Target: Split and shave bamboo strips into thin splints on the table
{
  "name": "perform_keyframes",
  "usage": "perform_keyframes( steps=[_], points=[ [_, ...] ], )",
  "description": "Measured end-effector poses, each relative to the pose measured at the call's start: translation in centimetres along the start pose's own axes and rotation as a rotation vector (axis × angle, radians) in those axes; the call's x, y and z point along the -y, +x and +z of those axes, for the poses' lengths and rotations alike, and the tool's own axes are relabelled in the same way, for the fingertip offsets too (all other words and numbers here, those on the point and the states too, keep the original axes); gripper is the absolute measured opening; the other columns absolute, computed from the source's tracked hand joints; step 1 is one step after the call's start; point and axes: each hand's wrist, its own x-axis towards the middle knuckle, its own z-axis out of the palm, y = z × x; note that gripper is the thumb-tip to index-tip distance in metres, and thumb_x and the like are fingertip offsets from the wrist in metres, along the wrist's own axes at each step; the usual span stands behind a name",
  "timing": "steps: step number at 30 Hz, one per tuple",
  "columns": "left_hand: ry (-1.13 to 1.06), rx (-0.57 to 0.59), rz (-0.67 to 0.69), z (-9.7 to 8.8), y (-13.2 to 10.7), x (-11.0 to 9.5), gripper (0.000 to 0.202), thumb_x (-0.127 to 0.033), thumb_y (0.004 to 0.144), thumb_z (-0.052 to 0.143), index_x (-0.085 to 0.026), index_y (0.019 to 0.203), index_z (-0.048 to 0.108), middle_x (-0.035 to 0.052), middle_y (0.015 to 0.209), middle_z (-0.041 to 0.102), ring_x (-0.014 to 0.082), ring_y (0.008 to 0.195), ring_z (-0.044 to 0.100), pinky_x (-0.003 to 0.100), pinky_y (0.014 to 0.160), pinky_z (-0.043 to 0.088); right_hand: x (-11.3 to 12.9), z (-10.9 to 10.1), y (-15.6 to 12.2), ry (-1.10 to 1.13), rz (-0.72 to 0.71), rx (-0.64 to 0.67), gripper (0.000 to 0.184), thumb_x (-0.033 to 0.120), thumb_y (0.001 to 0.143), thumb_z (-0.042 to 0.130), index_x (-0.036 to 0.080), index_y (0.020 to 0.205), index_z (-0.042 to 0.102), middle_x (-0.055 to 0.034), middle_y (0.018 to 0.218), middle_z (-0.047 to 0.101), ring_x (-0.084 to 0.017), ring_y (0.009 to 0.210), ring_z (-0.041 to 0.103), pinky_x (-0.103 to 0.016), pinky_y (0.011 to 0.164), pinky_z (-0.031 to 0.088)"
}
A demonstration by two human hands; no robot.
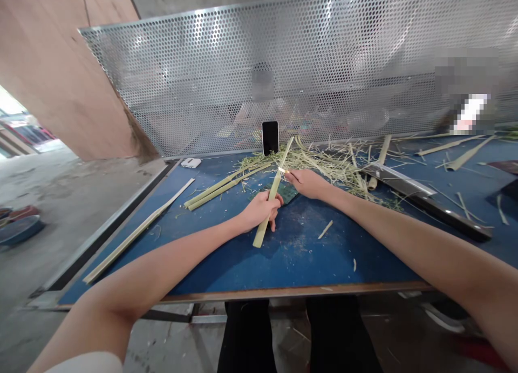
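My left hand (261, 209) is wrapped round a pale green bamboo strip (270, 197) that runs from the table near me up toward a heap of shavings. My right hand (308, 183) is closed on a small knife (283, 170), its blade touching the strip above my left hand. Under the strip lies a dark green pad (288, 193) on the blue table (299, 254).
A heap of thin bamboo shavings (324, 165) lies behind my hands. Long bamboo strips (141, 230) lie at left, a big cleaver (421, 197) at right. A phone (270, 137) leans on the perforated metal screen (283, 70), behind which a person sits.
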Motion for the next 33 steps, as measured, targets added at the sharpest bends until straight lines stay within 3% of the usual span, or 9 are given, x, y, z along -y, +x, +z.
perform_keyframes(
  steps=[13, 33],
  points=[
    [0.021, 0.006, 0.019, -0.02, -0.07, 0.20, 0.016, -0.019, 0.083, 0.060, -0.022, 0.096, 0.051, -0.0114, 0.048, 0.042, 0.0114, 0.039, 0.041, 0.028, 0.040, 0.055, -0.57, 0.56, 0.11, 0.101, -0.042, -0.041, 0.065, 0.066, 0.114, 0.020, 0.024, 0.106, 0.069, -0.0111, 0.090, 0.075, -0.028, 0.082, 0.069, -0.039, 0.077, 0.049],
    [0.038, 0.015, 0.023, -0.33, 0.28, 0.65, 0.015, -0.021, 0.083, 0.060, -0.022, 0.096, 0.052, -0.0099, 0.048, 0.047, 0.0128, 0.039, 0.046, 0.029, 0.039, 0.056, 0.02, 0.16, 0.00, 0.084, -0.016, -0.012, 0.065, 0.063, 0.116, 0.021, 0.021, 0.108, 0.071, -0.0136, 0.098, 0.078, -0.029, 0.087, 0.072, -0.038, 0.081, 0.050]
  ],
)
